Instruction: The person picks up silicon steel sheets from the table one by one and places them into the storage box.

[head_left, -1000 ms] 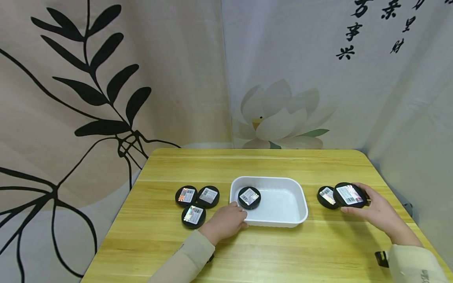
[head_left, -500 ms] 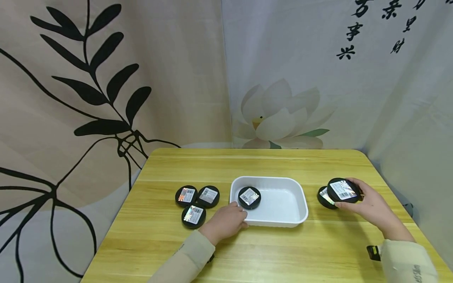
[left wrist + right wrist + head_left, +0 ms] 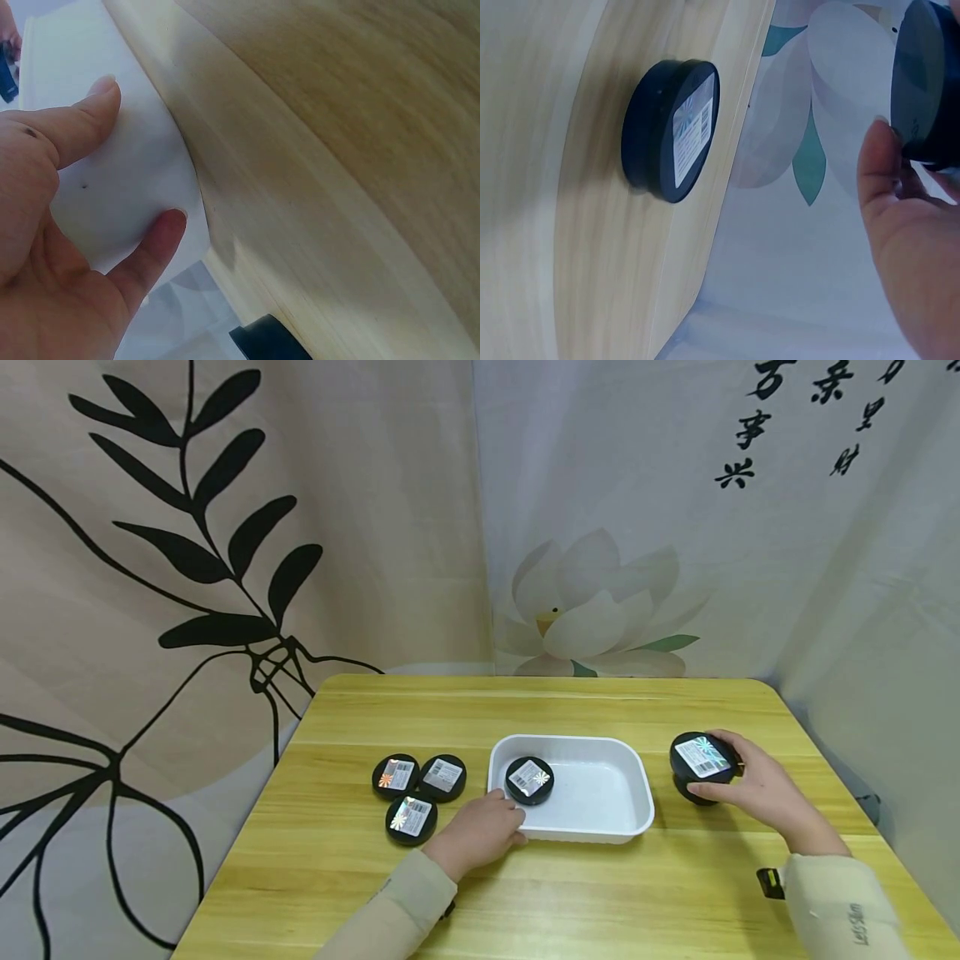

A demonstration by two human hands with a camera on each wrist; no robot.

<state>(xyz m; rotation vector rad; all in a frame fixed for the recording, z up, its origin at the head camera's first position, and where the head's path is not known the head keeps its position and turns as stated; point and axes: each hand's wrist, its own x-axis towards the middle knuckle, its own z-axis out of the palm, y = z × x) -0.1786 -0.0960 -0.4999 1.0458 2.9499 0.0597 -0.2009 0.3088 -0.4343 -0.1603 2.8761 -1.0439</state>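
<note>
Leftward across the table (image 3: 600, 902) since a second ago, the right hand (image 3: 761, 792) has brought its black container (image 3: 702, 756), pinched between thumb and fingers, above the lower container (image 3: 649, 139). It looks like mid-carry to me; the next move probably calls for a level grip, clear of what's beneath. Meanwhile the left hand (image 3: 480, 831) grips the white tray (image 3: 600, 789) by its near-left corner, one labelled container (image 3: 529, 781) inside.

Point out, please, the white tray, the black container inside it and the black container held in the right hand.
White tray (image 3: 598, 787), head view: bare inner floor.
Inside container (image 3: 529, 780), head view: its label.
Held container (image 3: 702, 756), head view: its label.
</note>
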